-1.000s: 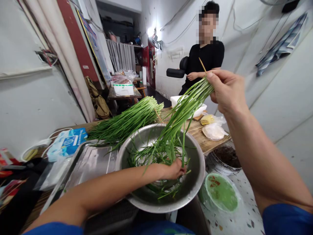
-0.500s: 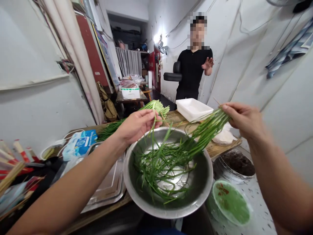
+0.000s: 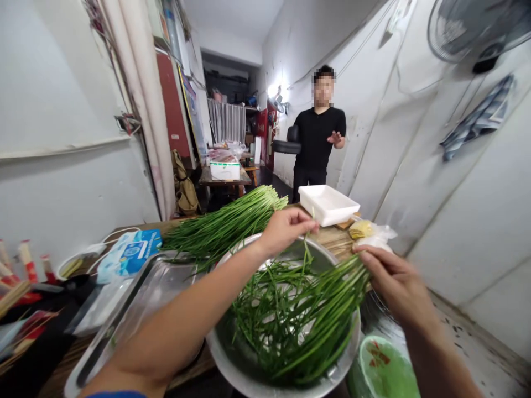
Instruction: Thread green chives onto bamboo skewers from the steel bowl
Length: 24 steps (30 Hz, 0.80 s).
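Observation:
My right hand [image 3: 394, 282] grips a bundle of green chives [image 3: 315, 315] at its root end, over the right rim of a steel bowl [image 3: 232, 359]. The leaves fan down into the bowl. My left hand [image 3: 288, 228] hovers above the bowl's far rim and pinches a single chive leaf [image 3: 307, 253] that hangs down toward the bundle. A large pile of long chives [image 3: 224, 224] lies on the wooden table behind the bowl.
A steel tray [image 3: 136, 298] sits left of the bowl, with a blue tissue pack [image 3: 130, 253] behind it. A white foam tray [image 3: 327, 203] and bagged food [image 3: 367, 233] lie at the table's far end. A green-lidded tub [image 3: 385, 367] is at lower right. A person in black [image 3: 317, 143] stands beyond.
My right hand has dropped with the chive bundle toward the bowl's rim. My left hand moved right, pinching one leaf. The view tilted up and the person looks farther off.

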Each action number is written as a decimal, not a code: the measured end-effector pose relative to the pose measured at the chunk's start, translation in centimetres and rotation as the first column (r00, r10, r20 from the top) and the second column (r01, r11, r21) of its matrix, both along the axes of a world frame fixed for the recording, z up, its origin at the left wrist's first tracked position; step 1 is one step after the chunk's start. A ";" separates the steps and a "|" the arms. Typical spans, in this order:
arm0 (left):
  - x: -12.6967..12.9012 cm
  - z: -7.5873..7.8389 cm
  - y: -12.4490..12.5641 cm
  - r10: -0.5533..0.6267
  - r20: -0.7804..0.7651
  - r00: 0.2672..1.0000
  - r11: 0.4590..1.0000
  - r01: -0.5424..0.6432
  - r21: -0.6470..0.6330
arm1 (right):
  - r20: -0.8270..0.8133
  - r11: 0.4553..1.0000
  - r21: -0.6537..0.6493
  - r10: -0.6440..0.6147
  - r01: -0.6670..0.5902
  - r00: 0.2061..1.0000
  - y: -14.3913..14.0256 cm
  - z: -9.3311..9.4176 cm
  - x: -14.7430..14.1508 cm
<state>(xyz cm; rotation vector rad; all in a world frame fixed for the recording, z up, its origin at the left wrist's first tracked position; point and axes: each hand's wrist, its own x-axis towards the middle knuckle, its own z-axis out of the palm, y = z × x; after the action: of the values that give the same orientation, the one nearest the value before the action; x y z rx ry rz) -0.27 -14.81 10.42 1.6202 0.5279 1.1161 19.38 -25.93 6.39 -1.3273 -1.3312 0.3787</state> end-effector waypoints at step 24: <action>3.5 -5.4 -0.8 -0.005 0.140 0.990 0.894 0.067 -0.442 | -0.011 0.960 -0.118 0.254 -0.253 0.967 5.0 -2.7 0.0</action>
<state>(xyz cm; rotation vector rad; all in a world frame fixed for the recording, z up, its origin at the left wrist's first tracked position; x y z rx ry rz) 3.24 -15.58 5.02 1.1406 0.6106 0.9818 19.35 -20.91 3.72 -1.2564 -1.5069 0.6400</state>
